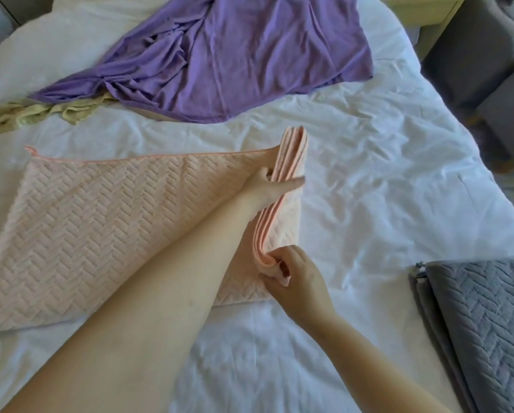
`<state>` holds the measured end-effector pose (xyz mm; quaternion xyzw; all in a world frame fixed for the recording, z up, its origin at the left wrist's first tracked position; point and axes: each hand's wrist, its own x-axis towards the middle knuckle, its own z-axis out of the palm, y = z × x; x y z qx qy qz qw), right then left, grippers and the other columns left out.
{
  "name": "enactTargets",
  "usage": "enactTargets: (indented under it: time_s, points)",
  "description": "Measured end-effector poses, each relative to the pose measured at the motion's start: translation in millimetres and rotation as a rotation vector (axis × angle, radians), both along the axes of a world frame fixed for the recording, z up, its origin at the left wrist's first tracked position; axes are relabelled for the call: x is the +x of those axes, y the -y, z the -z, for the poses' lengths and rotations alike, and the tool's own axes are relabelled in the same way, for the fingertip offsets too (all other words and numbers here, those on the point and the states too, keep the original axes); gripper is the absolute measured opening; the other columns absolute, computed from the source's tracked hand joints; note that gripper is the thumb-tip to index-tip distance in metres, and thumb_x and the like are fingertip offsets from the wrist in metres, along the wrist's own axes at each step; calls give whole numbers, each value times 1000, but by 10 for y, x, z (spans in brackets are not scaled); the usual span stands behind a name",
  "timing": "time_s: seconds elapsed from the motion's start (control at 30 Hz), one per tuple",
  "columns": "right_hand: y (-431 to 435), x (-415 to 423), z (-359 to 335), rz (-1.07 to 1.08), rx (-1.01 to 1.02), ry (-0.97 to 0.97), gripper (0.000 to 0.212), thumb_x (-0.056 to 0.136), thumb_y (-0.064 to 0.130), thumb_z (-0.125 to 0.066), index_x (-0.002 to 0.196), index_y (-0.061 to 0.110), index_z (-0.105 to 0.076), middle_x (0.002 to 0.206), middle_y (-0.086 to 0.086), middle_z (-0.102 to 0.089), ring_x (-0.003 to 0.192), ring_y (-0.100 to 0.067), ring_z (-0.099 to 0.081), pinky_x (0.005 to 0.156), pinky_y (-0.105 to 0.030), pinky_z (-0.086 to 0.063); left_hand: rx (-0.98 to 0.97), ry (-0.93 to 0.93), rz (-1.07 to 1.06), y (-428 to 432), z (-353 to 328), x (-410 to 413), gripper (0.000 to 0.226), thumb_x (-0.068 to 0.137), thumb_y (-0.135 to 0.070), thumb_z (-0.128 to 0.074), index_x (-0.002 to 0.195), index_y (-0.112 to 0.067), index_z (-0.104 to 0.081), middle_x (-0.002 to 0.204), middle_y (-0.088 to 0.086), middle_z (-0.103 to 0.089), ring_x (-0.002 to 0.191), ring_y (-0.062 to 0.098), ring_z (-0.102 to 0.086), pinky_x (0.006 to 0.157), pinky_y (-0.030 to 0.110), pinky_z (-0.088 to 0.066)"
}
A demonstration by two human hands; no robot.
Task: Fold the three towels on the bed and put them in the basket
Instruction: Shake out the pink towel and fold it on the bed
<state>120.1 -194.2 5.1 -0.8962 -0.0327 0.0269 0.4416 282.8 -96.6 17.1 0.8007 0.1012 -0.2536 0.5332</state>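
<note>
A pink towel (94, 222) with a herringbone weave lies flat on the white bed (369, 180), its right edge lifted up into a standing fold. My left hand (275, 186) grips the far part of that lifted edge. My right hand (297, 275) pinches the near corner of the same edge. A grey towel (482, 317) of the same weave lies folded at the right edge of the bed. A purple cloth (237, 55) lies spread and crumpled at the far side. No basket is in view.
A yellow-green cloth (32, 113) lies bunched at the far left, partly under the purple cloth. Grey upholstered furniture (488, 55) stands beyond the bed's right side. Wrinkled white sheet shows between the pink and grey towels.
</note>
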Motion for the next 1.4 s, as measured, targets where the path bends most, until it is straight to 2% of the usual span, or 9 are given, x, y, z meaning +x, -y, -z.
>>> enactTargets:
  time_s: [0.1, 0.23, 0.5, 0.67, 0.83, 0.93, 1.03, 1.23, 1.4]
  points:
    - [-78, -32, 17, -34, 72, 63, 6, 82, 13, -69, 86, 11, -65, 81, 7, -55, 71, -9, -51, 61, -29, -46, 251, 247, -11, -164, 3, 91, 42, 77, -25, -72, 115, -11, -60, 109, 4, -65, 98, 21, -61, 79, 27, -45]
    - [-372, 8, 1, -110, 124, 127, 6, 82, 14, -69, 88, 15, -67, 82, 13, -50, 71, -1, -47, 61, -23, -44, 64, 320, -143, -892, -12, -18, 26, 84, -15, -66, 109, -13, -62, 103, 3, -67, 95, 17, -62, 83, 29, -47]
    - [-1505, 23, 213, -526, -78, 10, 29, 92, 17, -52, 119, 10, -60, 112, -6, -56, 97, -26, -56, 78, -42, -50, -1, 103, -409, -2293, 611, -342, 35, 92, -14, -59, 126, -20, -52, 117, 2, -64, 109, 21, -60, 100, 41, -47]
    - [-1523, 5, 216, -477, -86, 99, 42, 85, 32, -63, 125, 21, -57, 124, 5, -54, 109, -18, -55, 86, -37, -51, -95, 24, -485, -2408, 690, -273, 77, 77, -46, -72, 141, -35, -30, 126, -3, -58, 111, 18, -59, 97, 43, -49]
    - [-963, -55, 384, -301, -457, -8, 105, 61, 73, -65, 147, 44, -12, 159, 4, -10, 146, -25, -1, 116, -47, -10, -63, 190, -422, -2207, 515, -62, 38, 88, -34, -63, 121, -28, -45, 117, -5, -56, 104, 13, -57, 91, 30, -48]
    - [-923, -110, 561, -356, -503, -14, 84, 83, 51, -62, 145, 52, -4, 159, 10, 4, 146, -23, 15, 117, -46, -5, -69, 297, -397, -2272, 486, -5, 21, 93, -28, -56, 110, -24, -46, 102, -13, -56, 91, 1, -55, 77, 17, -43]
    - [-980, -105, 612, -448, -623, -36, 71, 91, 34, -47, 143, 54, -3, 158, 15, 8, 144, -20, 23, 119, -48, 1, 77, 97, -420, -2478, 618, -76, 19, 93, -26, -54, 108, -19, -45, 103, 0, -59, 88, 14, -57, 65, 24, -42]
    - [-1029, 133, 435, -174, -318, 121, 54, 89, 48, -39, 140, 31, -44, 150, 15, -33, 145, -13, -17, 119, -44, -10, -57, 47, -431, -2574, 632, 61, 70, 75, -57, -65, 132, -37, -31, 128, -7, -48, 102, 14, -53, 80, 33, -46]
    - [-1232, 428, 539, -257, -591, -100, 56, 90, 64, -3, 142, 51, 10, 155, 21, 19, 140, -9, 30, 117, -36, 15, 52, 391, -266, -2447, 685, 322, 45, 89, -10, -51, 119, -44, -48, 135, -8, -46, 110, 7, -53, 70, 5, -42]
